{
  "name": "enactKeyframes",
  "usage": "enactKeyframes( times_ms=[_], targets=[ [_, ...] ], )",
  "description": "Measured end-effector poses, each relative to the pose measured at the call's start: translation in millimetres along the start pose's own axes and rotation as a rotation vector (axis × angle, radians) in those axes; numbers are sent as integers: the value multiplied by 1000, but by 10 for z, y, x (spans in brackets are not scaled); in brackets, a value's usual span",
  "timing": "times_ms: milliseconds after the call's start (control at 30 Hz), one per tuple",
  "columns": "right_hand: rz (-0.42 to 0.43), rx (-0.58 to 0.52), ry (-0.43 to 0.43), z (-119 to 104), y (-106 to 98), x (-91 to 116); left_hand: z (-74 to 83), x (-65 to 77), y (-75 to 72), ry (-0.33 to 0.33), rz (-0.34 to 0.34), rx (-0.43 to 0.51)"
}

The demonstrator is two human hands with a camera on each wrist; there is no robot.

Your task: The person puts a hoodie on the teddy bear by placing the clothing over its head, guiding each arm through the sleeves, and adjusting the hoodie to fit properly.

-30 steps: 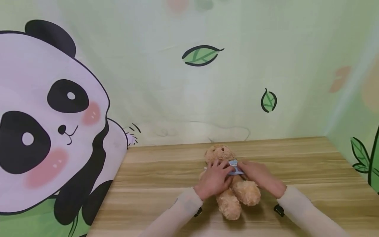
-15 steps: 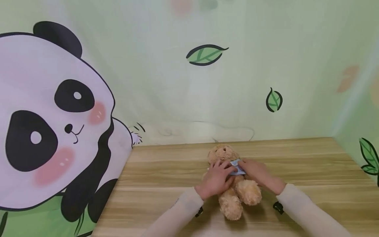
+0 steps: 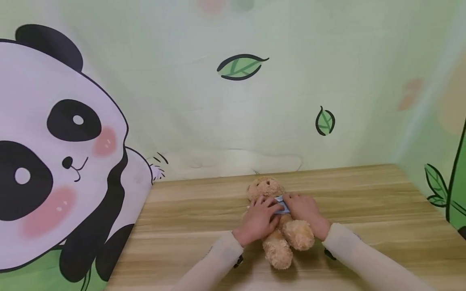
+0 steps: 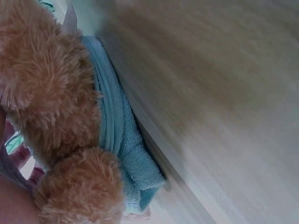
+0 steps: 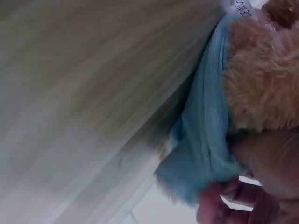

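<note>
A tan plush teddy bear (image 3: pixel 265 189) lies on its back on the wooden table, legs toward me. A light blue terry towel (image 3: pixel 282 205) crosses its chest; the left wrist view shows more blue towel (image 4: pixel 112 102) in folds between its furry side and the tabletop. My left hand (image 3: pixel 257 220) rests on the bear's belly with fingers spread over the towel's left part. At the bear's other side, my right hand (image 3: pixel 303 210) pinches the towel's edge between thumb and fingers; the right wrist view shows these fingers (image 5: pixel 219 205) at the blue towel (image 5: pixel 201 144).
The wood-grain table (image 3: pixel 189 206) ends at a pale green backdrop (image 3: pixel 174 101) printed with a panda (image 3: pixel 83 161) and leaves. In the right wrist view, a white tag (image 5: pixel 243 8) with printed letters sticks out near the bear.
The head view has swung slightly, shifting the scene left. My right wrist has come in a little closer to the bear. The left hand keeps its place on the bear.
</note>
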State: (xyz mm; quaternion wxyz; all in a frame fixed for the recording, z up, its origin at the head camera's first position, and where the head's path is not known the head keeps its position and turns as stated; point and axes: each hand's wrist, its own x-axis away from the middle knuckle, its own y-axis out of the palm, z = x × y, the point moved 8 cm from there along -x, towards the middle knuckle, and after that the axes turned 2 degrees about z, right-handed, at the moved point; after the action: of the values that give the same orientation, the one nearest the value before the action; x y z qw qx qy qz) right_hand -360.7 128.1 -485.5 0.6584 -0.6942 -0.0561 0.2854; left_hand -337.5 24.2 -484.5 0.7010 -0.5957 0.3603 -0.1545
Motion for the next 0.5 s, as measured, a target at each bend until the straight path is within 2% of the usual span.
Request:
enactKeyframes(
  times_ms=[133, 233, 300, 400, 500],
  targets=[
    [-48, -146, 0, 97, -71, 63, 9, 5, -14, 16, 4, -8],
    [-112, -346, -36, 166, -149, 161, 1, -4, -8, 13, 9, -16],
    [-121, -485, -52, 208, -224, 212, -17, -10, -25, 8, 15, -25],
    [-56, -600, 11, 343, -342, 233, -45, -29, -89, 15, 15, -24],
    [14, -597, 136, 514, -387, 227, -35, -67, -174, 67, -1, -10]
  ],
)
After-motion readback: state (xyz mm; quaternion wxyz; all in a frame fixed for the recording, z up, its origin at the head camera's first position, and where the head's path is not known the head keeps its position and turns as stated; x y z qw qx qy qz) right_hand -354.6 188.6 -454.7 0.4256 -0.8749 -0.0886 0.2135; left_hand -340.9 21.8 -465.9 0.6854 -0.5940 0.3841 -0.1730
